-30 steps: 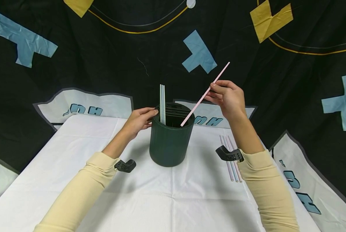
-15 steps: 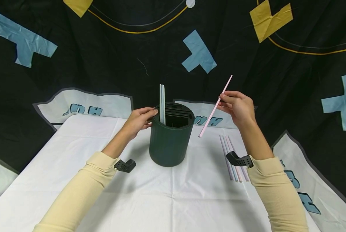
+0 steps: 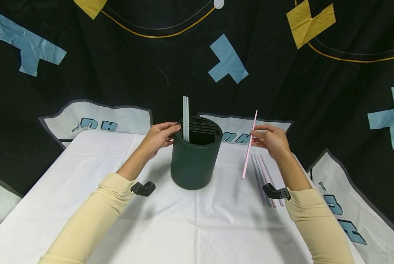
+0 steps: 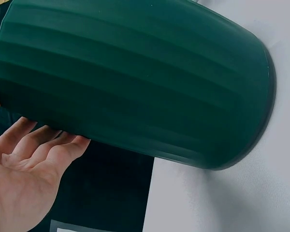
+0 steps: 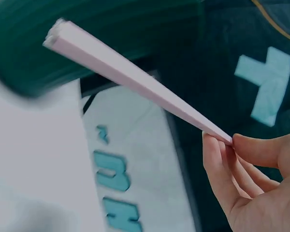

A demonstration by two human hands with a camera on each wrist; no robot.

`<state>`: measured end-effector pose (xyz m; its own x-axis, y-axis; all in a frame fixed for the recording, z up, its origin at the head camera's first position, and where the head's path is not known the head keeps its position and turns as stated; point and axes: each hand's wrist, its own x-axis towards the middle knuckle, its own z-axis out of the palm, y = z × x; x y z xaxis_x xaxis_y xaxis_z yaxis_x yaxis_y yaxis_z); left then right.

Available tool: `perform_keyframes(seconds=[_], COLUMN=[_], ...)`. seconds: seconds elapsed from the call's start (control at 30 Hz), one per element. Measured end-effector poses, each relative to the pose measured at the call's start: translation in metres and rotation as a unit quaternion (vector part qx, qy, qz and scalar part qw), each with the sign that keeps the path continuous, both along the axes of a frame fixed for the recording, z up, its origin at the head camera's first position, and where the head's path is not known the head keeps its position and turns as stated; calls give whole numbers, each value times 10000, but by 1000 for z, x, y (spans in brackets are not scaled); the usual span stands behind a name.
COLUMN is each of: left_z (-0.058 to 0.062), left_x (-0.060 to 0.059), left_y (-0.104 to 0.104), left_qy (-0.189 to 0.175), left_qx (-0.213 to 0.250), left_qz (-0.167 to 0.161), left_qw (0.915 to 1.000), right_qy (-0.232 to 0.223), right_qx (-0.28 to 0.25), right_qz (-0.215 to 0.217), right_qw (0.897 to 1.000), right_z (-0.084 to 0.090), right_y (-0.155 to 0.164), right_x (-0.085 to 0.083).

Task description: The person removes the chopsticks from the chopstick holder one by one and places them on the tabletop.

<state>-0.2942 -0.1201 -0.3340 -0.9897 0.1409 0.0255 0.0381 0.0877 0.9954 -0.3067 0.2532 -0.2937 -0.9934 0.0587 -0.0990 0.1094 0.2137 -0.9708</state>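
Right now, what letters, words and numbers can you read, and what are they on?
"H", beside a blue letter that could be "n" or "U": left white panel.
"H", beside a similar letter: white panel behind the dark green pot.
"H", same again: far-right white panel.
Small blue mark at left: unclear.
Dark green pot and pink stick: no writing seen. No numbers seen.

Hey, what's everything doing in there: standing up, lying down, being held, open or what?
Round dark green container: upright, top partly open.
Thin pale blue sticks: standing inside the container.
Thin pale pink stick: held tilted, outside the container.
Thin pastel sticks: lying side by side.
Left grip: holding the container near its top.
Right grip: pinching the pink stick.
White tablecloth: spread out, creased.
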Motion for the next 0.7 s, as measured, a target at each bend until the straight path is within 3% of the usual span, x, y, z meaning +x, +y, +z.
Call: perform_keyframes(seconds=[0.2, 0.7], left_z=[0, 0], left_x=[-1, 0], left_y=[0, 1], left_qy=[19, 10], left_qx=[-26, -20], left_qz=[-11, -2], left_qw=[10000, 10000], right_qy=[-226, -511], right_qx=[683, 1023], right_qz=[148, 156], right_qw=[9973, 9933], right_z=[-29, -87], right_y=[15, 38], right_x=[-5, -11])
